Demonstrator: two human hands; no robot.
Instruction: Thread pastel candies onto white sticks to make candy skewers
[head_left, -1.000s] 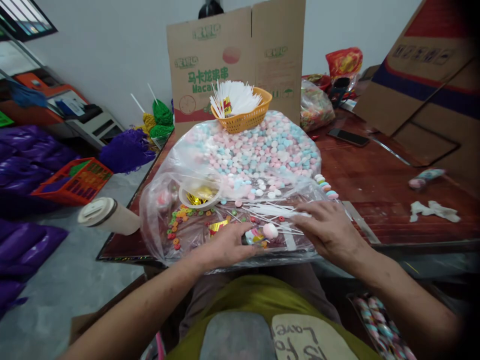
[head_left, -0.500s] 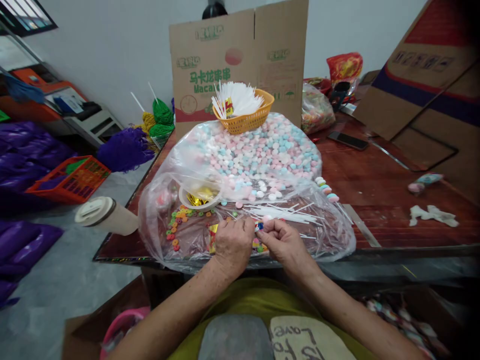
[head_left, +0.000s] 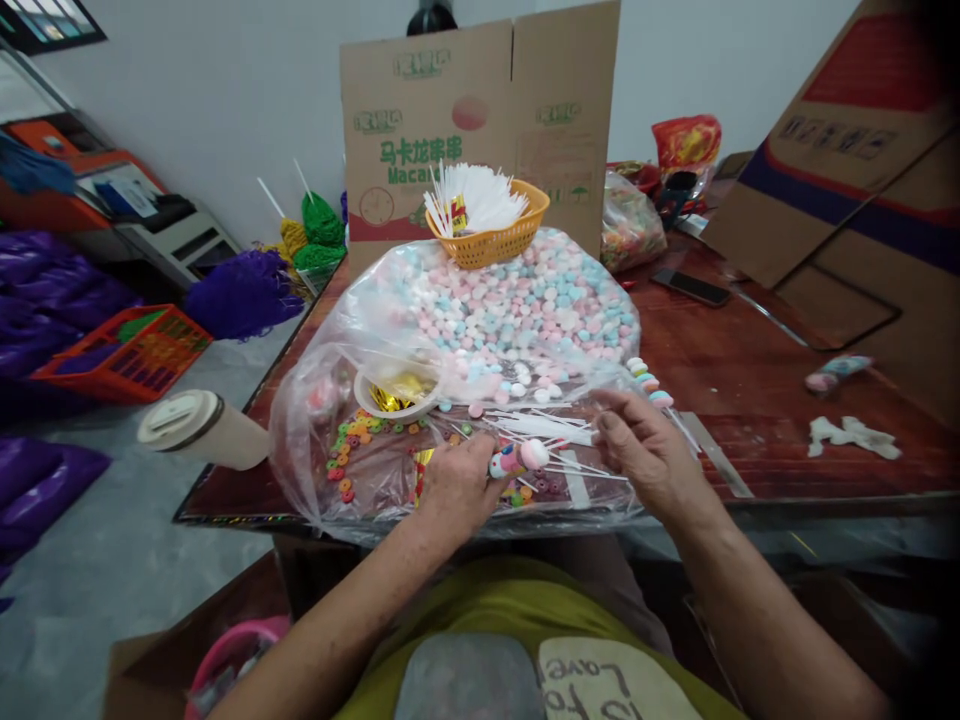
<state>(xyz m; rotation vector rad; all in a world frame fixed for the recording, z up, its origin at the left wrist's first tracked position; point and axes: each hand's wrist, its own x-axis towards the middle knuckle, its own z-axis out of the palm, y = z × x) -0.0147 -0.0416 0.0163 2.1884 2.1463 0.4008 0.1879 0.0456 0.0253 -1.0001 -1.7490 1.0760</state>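
Observation:
My left hand point(head_left: 459, 485) is closed around a marshmallow skewer point(head_left: 517, 458), with a pale marshmallow at its right end and a colourful printed part beside my fingers. My right hand point(head_left: 649, 455) is off to the right, fingers loosely bent and apart, above the right end of the loose white sticks point(head_left: 544, 428). I see nothing gripped in it. Close beyond its fingers lies another stack of coloured marshmallows point(head_left: 651, 385) on a stick. Small fruit-coloured rings point(head_left: 343, 465) are spread to the left of my left hand. Part of a yellow and red wrapper point(head_left: 422, 470) shows beside that hand.
A big clear bag of pastel marshmallows point(head_left: 517, 300) covers the middle of the table, with an orange basket point(head_left: 499, 243) of white sticks on it. A white bowl point(head_left: 364, 395) holds gold ties. A lidded cup point(head_left: 240, 440) stands left; a phone point(head_left: 690, 286) lies right.
My right hand has parted from my left and moved right, its fingers loosened. The skewer in my left hand now shows more fully, its marshmallow end pointing right.

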